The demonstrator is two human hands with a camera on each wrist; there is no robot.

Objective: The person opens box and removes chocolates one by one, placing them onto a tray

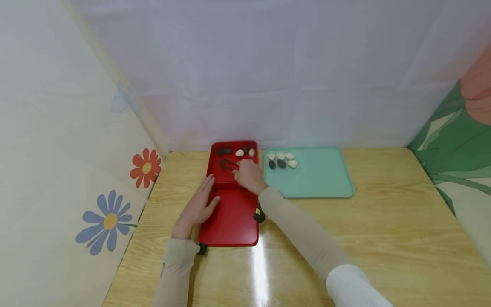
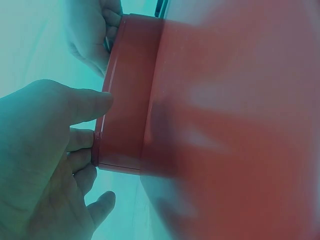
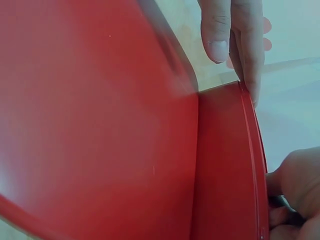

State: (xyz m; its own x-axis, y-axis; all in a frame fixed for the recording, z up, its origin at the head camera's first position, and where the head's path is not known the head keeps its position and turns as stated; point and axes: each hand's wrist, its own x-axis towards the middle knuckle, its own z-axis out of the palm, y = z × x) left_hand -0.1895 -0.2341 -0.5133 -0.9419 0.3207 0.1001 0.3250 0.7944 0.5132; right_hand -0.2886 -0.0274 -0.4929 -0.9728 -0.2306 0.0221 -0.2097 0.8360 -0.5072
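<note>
My right hand [image 1: 249, 175] reaches over the back part of a red box [image 1: 228, 177] and grips slim dark tongs [image 1: 231, 162]. A dark stone-like piece appears at their tips; whether they pinch it I cannot tell. White stones [image 1: 239, 152] and dark pieces [image 1: 224, 151] lie along the box's far side. My left hand [image 1: 194, 209] touches the box's left side near its dividing wall, fingers extended and thumb apart. The left wrist view shows its thumb at the rim of the wall [image 2: 127, 95]. In the right wrist view, the wall [image 3: 225, 160] hides the tool tips.
Right of the box lies a mint-green tray [image 1: 322, 175] with several white stones [image 1: 289, 156] and dark stones [image 1: 281, 164] at its upper left. The box's flat red front section [image 1: 230, 221] extends toward me. Fabric walls [image 1: 291, 85] border the wooden table [image 1: 383, 221].
</note>
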